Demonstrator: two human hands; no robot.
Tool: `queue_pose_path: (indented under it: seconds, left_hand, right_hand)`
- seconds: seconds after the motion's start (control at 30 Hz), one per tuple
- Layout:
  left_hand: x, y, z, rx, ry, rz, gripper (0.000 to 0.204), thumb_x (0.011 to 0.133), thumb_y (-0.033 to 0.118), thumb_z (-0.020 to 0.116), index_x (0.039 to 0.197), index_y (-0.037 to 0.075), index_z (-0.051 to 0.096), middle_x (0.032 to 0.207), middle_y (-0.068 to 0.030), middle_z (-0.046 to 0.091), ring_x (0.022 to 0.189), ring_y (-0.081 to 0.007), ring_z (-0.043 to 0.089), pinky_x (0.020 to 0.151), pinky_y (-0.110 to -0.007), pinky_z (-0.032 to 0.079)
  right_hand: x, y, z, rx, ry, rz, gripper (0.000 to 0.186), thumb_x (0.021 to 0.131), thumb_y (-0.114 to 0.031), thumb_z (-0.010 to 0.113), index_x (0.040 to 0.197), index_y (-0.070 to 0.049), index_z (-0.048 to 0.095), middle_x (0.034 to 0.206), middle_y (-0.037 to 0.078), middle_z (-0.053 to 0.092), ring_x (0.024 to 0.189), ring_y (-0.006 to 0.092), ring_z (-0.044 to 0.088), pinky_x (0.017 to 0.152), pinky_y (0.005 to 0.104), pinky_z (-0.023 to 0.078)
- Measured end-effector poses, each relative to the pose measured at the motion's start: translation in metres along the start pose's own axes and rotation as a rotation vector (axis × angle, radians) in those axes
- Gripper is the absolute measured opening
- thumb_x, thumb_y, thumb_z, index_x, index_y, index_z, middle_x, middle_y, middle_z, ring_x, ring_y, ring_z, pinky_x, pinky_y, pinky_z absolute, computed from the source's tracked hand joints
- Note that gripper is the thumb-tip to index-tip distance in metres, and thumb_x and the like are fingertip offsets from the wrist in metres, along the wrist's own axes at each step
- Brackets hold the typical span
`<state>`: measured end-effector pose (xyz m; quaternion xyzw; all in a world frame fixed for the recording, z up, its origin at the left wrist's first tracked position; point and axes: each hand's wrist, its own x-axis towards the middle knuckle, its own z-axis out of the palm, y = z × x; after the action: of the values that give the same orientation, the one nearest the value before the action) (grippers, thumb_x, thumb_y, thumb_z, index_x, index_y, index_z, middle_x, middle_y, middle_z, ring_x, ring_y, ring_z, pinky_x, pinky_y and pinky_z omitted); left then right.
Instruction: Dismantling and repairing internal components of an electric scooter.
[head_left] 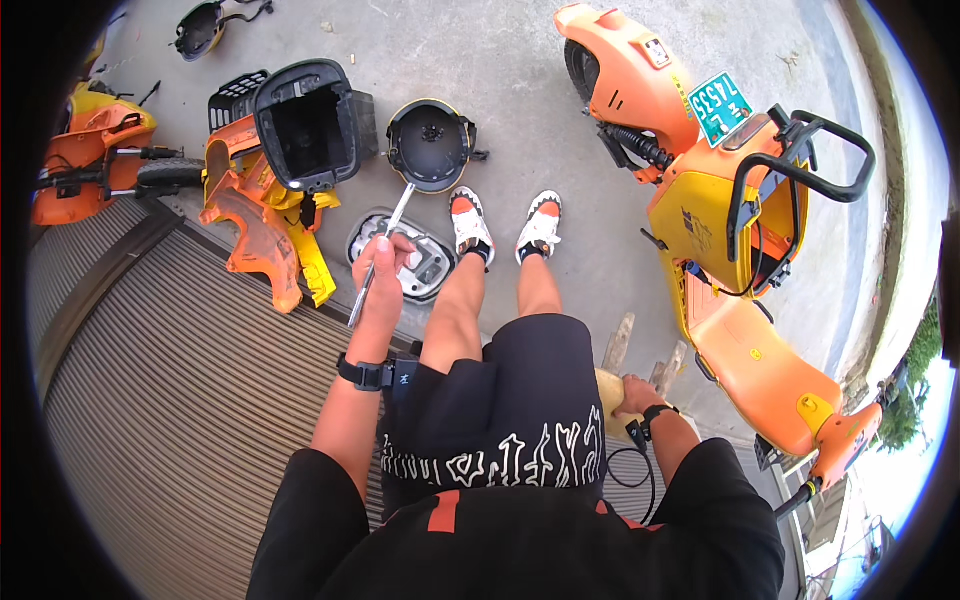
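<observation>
The slim rod (400, 209) you hold is silvery; your shorts (540, 375) are black with white-outlined lettering, your shoes (470, 221) white with orange-red patches. Beneath you the ground (490, 60) is grey; brown stripes cover the ribbed shutter (190, 350). The scooter (688, 225) near the ground's right edge is orange and yellow, its plate (720, 108) green with white characters. The helmet (430, 155) by your shoes is dark grey inside, yellow-rimmed.

There are two hands (386, 264), one rod (400, 210), two helmets (430, 150), two shoes (469, 218).

left grip (383, 266) forward, curled; right grip (635, 397) low at side
</observation>
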<state>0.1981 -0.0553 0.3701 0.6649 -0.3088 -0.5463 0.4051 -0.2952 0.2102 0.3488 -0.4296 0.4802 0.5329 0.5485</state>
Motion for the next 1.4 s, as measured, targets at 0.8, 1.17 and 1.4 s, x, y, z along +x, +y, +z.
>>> queue_pose_path:
  seconds: [0.8, 1.17, 1.4]
  left_hand:
    - [0.151, 0.237, -0.124, 1.319, -0.742, -0.483, 0.05, 0.096, 0.05, 0.05, 0.079, 0.007, 0.071, 0.067, -0.0028, 0.056, 0.059, -0.0144, 0.051, 0.054, -0.032, 0.04]
    - [0.37, 0.41, -0.011, 1.49, -0.755, -0.209, 0.046, 0.094, 0.043, 0.049, 0.099, 0.003, 0.071, 0.071, -0.0071, 0.06, 0.059, -0.0188, 0.055, 0.057, -0.035, 0.044]
    - [0.563, 0.458, 0.137, 1.629, -0.922, -0.47, 0.048, 0.094, 0.042, 0.049, 0.094, 0.0, 0.071, 0.078, -0.0137, 0.065, 0.068, -0.0247, 0.06, 0.066, -0.04, 0.046]
  right_hand:
    - [-0.178, -0.078, -0.058, 1.263, 0.397, 0.106, 0.078, 0.056, -0.032, 0.096, 0.117, 0.007, 0.065, 0.111, 0.021, 0.073, 0.103, 0.031, 0.071, 0.086, 0.0398, 0.058]
    - [-0.216, -0.114, -0.176, 1.591, 0.355, 0.133, 0.072, 0.061, -0.031, 0.095, 0.116, 0.006, 0.066, 0.112, 0.02, 0.073, 0.103, 0.0294, 0.071, 0.086, 0.0399, 0.058]
    - [-0.213, -0.199, -0.266, 2.008, 0.337, 0.382, 0.071, 0.062, -0.031, 0.094, 0.117, 0.006, 0.066, 0.112, 0.02, 0.073, 0.103, 0.0297, 0.071, 0.087, 0.0399, 0.058]
